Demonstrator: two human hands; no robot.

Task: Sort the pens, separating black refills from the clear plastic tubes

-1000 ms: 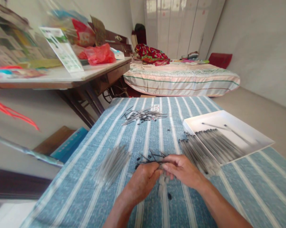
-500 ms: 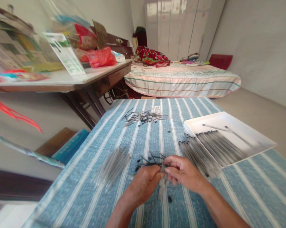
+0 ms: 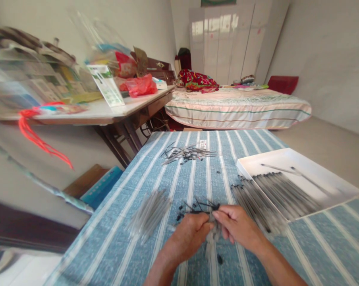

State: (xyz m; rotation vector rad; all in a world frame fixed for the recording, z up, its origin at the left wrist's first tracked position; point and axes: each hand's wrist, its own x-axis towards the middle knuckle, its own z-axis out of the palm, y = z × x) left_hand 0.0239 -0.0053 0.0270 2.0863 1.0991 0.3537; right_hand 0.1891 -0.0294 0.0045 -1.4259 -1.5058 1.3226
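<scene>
Both hands are close together over the blue striped cloth. My left hand (image 3: 194, 232) is closed, its fingers pinched on something I cannot make out. Just right of it, my right hand (image 3: 234, 224) is also closed in a pinch; what it grips is hidden. Thin black sticks (image 3: 200, 205) and small black caps lie just beyond the fingers. To the left is a bundle of translucent tubes (image 3: 151, 214). Right of my hands lie rows of dark-filled tubes (image 3: 251, 200), some beside and some inside a white tray (image 3: 298, 159). A black cap (image 3: 220, 259) rests nearer me.
A pile of thin sticks and caps (image 3: 190, 153) lies towards the table's far edge. A side desk (image 3: 99, 113) at the left holds bags and a standing card (image 3: 106, 85); red strings (image 3: 45, 139) hang from it. A bed (image 3: 236, 107) is beyond.
The view has shifted, so the scene sits lower and farther right. My hands stay close together over the cloth, with the fingers slightly repositioned.
</scene>
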